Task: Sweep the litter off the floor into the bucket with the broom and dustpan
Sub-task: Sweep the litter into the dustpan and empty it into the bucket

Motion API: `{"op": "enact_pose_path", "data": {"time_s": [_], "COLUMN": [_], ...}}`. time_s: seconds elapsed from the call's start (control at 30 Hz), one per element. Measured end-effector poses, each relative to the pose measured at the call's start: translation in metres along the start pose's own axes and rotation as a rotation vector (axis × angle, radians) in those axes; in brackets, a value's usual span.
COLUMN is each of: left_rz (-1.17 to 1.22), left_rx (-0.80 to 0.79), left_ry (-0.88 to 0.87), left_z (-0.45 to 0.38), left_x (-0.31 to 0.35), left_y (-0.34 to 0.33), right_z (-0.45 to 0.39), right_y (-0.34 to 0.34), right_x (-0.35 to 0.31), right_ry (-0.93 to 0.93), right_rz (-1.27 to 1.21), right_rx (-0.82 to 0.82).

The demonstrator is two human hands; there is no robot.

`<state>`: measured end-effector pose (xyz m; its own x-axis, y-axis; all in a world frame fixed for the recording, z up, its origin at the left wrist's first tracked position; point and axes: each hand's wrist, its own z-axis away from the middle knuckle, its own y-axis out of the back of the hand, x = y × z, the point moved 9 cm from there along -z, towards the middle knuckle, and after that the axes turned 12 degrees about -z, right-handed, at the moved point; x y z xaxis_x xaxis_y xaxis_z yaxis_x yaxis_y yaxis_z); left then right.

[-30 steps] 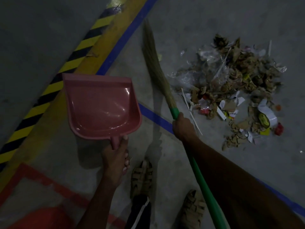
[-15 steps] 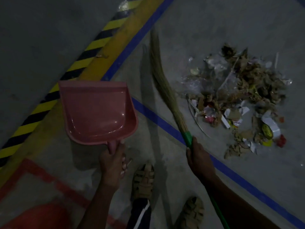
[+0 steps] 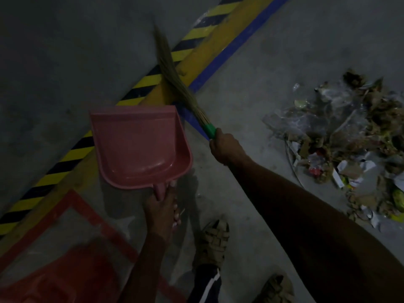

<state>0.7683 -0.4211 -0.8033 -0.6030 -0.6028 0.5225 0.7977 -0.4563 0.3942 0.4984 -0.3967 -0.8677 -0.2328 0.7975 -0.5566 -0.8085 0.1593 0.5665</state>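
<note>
In the head view a dim grey concrete floor (image 3: pixel 273 84) is filling the frame, with a yellow-and-black hazard stripe (image 3: pixel 72 154) running diagonally across it and a blue line (image 3: pixel 236 43) lying just beside that stripe. The litter (image 3: pixel 349 149), a loose heap of paper, plastic and brown scraps, is lying well to the right of the stripe and apart from both hands. The left hand (image 3: pixel 162 209) is gripping the handle of the pink dustpan (image 3: pixel 140 147), which is hanging over the stripe's near edge. The right hand (image 3: pixel 225 147) is curling round the green neck of the broom (image 3: pixel 175 77), its bristles crossing the stripe. Bare concrete is lying open between stripe and litter. A blurred red shape (image 3: pixel 43 278), possibly the bucket, is sitting below the stripe at the frame's lower left corner.
</note>
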Motion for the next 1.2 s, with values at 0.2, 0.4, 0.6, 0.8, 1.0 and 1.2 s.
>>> {"op": "enact_pose_path", "data": {"time_s": [0.2, 0.4, 0.6, 0.8, 1.0, 1.2], "left_rz": [0.008, -0.058, -0.151, -0.292, -0.422, -0.499], "left_rx": [-0.002, -0.072, -0.102, -0.23, -0.265, -0.303], "left_ry": [0.015, -0.016, -0.05, -0.114, -0.092, -0.123], "left_z": [0.001, 0.024, 0.033, 0.061, 0.095, 0.127], "left_x": [0.002, 0.024, 0.035, 0.011, -0.017, -0.023], "left_y": [0.004, -0.011, -0.054, -0.11, -0.144, -0.181], "right_z": [0.014, 0.079, 0.135, 0.195, 0.259, 0.317], "right_y": [0.007, 0.046, 0.076, 0.07, 0.073, 0.096], "right_x": [0.039, 0.144, 0.237, 0.319, 0.353, 0.365], "right_ry": [-0.241, -0.414, -0.419, -0.509, -0.488, -0.379], "right_rz": [-0.127, -0.176, -0.09, -0.156, -0.079, 0.059], "right_rx": [0.008, 0.094, 0.185, 0.285, 0.38, 0.435]}}
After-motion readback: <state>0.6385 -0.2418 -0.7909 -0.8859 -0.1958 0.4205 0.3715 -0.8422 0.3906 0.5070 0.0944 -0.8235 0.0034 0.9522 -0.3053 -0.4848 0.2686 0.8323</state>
